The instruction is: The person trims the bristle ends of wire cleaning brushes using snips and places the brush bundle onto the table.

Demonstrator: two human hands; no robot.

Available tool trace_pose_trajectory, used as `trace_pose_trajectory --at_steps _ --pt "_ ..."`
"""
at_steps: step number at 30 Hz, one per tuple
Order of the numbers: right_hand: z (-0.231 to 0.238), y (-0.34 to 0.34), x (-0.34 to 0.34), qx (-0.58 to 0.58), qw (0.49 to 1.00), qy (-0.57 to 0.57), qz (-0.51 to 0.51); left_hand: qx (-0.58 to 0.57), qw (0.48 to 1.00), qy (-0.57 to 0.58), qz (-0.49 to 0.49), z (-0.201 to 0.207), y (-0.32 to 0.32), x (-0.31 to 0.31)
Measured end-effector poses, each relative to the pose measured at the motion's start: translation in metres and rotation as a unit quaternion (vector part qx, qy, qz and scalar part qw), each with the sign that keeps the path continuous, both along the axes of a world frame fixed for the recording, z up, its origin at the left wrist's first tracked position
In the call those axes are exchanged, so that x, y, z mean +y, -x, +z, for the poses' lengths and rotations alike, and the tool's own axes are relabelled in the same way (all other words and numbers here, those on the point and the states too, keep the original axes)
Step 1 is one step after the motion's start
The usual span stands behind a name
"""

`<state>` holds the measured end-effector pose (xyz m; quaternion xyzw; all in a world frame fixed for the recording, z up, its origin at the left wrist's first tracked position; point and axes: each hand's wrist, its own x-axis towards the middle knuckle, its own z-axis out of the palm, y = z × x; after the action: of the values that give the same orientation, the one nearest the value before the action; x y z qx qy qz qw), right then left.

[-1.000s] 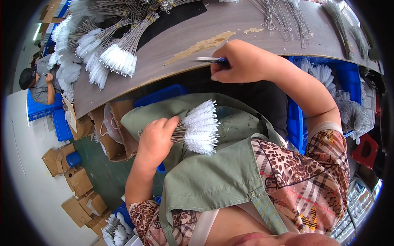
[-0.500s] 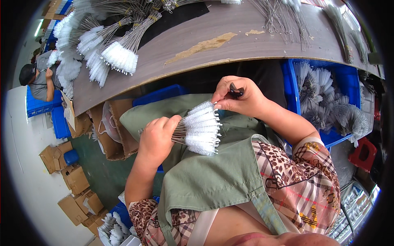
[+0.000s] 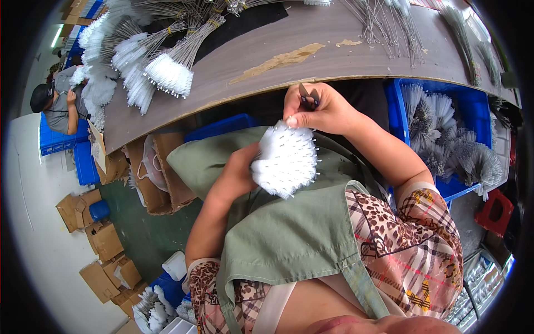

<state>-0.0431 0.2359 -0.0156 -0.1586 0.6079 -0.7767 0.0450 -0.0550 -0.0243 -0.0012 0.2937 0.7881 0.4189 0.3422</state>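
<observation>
A thick bundle of white-bristled wire tube brushes (image 3: 285,160) is held over my lap, its brush tips turned up toward me. My left hand (image 3: 240,171) is closed around the wire stems, which the bristles and the hand mostly hide. At the bundle's far edge, the thumb and fingertips of my right hand (image 3: 328,111) pinch a brush tip. Tucked in that same hand is a small dark cutting tool like snips (image 3: 309,99), its two pointed blades sticking up apart. A green apron (image 3: 289,222) lies beneath the bundle.
Bundled brushes (image 3: 169,73) lie on the worktable (image 3: 250,47) ahead, with loose wire pieces (image 3: 384,28) farther right. A blue crate (image 3: 394,111) of brushes stands at right. Cardboard boxes (image 3: 172,189) sit left, where another person (image 3: 64,100) works at the far end.
The bundle has tilted from sideways to tips facing me and shifted slightly right. My left hand turned with it. My right hand rose a little, and the tool's blades now point upward.
</observation>
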Motion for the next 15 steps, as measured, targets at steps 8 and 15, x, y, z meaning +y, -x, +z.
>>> trace_pose_trajectory --at_steps 8,15 --pt "0.015 0.017 -0.013 -0.066 0.990 -0.090 -0.089 -0.151 0.973 -0.089 0.151 -0.046 0.008 0.013" --pt "0.007 0.014 -0.010 -0.044 0.976 -0.149 -0.155 -0.094 0.981 -0.105 0.134 -0.047 0.005 0.010"
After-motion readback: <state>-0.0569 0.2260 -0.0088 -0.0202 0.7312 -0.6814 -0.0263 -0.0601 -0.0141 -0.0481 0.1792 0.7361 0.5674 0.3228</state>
